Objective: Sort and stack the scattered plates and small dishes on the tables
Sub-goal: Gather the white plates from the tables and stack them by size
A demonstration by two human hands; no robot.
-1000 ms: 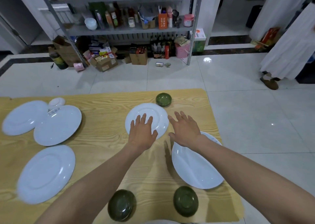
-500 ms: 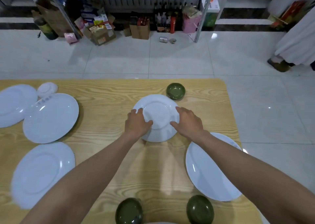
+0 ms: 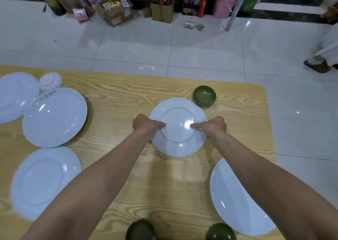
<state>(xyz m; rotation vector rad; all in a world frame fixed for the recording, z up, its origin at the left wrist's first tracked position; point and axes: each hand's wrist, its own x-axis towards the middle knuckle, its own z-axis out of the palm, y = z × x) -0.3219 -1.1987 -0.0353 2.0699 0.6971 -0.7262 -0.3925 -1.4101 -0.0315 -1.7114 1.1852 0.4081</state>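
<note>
A medium white plate [image 3: 178,144] lies in the middle of the wooden table [image 3: 117,97]. My left hand [image 3: 146,125] grips its left rim, thumb on top. My right hand [image 3: 212,126] grips its right rim the same way. A small green dish [image 3: 204,95] sits upright just beyond the plate, to the right. Two more green dishes [image 3: 140,229] [image 3: 220,231] lie upside down at the near edge. Large white plates lie at the left [image 3: 54,117] [image 3: 45,181] [image 3: 15,97] and at the near right [image 3: 236,201]. A small white dish [image 3: 51,80] lies upside down at the far left.
The table's right edge runs close to the large plate at the near right. Beyond the table is white tiled floor, with cardboard boxes [image 3: 161,11], bottles and a metal shelf leg [image 3: 236,7] at the back. A person's shoe [image 3: 318,66] shows at the far right.
Both hands went from hovering flat over the medium plate to gripping its two sides. The camera tilted down and closer to the table.
</note>
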